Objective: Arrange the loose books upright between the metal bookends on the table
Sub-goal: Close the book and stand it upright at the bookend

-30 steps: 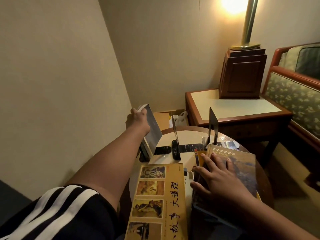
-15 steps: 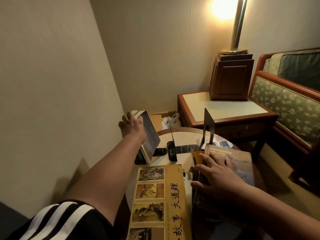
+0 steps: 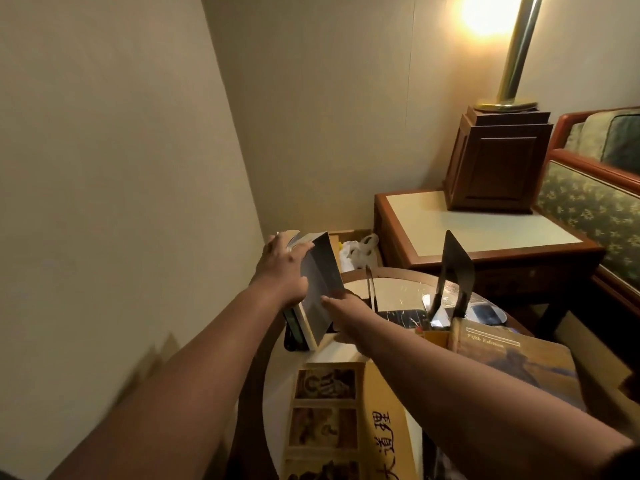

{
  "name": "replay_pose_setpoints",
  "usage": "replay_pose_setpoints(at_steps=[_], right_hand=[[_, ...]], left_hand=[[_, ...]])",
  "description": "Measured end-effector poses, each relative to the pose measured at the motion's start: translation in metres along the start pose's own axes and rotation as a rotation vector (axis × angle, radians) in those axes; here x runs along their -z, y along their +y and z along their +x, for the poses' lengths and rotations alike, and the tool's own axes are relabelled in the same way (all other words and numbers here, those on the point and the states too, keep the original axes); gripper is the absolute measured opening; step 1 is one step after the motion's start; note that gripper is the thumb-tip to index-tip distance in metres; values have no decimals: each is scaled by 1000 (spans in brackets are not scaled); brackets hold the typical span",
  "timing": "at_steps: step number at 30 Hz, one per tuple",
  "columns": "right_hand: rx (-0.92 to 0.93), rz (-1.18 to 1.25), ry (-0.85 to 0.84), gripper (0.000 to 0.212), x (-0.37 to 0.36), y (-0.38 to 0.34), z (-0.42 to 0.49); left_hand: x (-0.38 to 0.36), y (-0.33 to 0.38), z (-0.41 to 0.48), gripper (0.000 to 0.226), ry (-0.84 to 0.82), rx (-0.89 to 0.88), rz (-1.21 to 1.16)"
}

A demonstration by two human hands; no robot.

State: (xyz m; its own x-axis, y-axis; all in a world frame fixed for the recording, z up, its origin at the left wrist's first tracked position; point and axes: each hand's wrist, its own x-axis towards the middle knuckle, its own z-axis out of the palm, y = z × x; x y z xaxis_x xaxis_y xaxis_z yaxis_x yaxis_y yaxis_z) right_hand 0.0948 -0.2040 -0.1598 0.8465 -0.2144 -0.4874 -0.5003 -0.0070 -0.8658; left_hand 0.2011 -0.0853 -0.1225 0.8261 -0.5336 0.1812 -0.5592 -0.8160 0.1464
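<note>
Left hand (image 3: 282, 271) grips top of grey book (image 3: 320, 285), tilted at table (image 3: 401, 289) left edge, left of thin bookend (image 3: 371, 289). Right hand (image 3: 346, 315): thumb on cover, fingers hidden, grip unclear. Yellow book (image 3: 381, 410) and landscape book (image 3: 512, 362) lie flat nearby. Black bookend (image 3: 455, 271) stands right.

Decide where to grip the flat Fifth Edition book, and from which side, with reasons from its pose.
Probably its right edge, from the right. The Fifth Edition book lies flat on an orange book, so that edge looks raised; the right forearm crosses its left side, and the right bookend crowds its far end.
</note>
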Motion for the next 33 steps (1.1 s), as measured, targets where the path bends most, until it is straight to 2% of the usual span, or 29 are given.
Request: replay_pose_setpoints(at_steps=[4,7,14,18,23,28,33], right_hand=[[-108,194,-85,68,-18,1,48],[-50,254,-68,74,-29,10,73],[35,201,-201,86,-34,9,77],[40,178,-205,79,-32,12,78],[7,99,-195,78,-25,7,68],[-16,-191,-151,83,-8,0,40],[93,-304,-121,69,26,0,-23]], left_hand=[[4,-4,-2,77,-35,-25,-72],[8,-6,-3,73,12,-69,-82],[0,-22,-6,79,56,-77,-82],[-2,-27,-4,83,39,-179,14],[4,-21,-3,72,-16,-205,60],[6,-18,-5,67,-38,-169,56],[9,-11,-9,65,-31,-152,55]])
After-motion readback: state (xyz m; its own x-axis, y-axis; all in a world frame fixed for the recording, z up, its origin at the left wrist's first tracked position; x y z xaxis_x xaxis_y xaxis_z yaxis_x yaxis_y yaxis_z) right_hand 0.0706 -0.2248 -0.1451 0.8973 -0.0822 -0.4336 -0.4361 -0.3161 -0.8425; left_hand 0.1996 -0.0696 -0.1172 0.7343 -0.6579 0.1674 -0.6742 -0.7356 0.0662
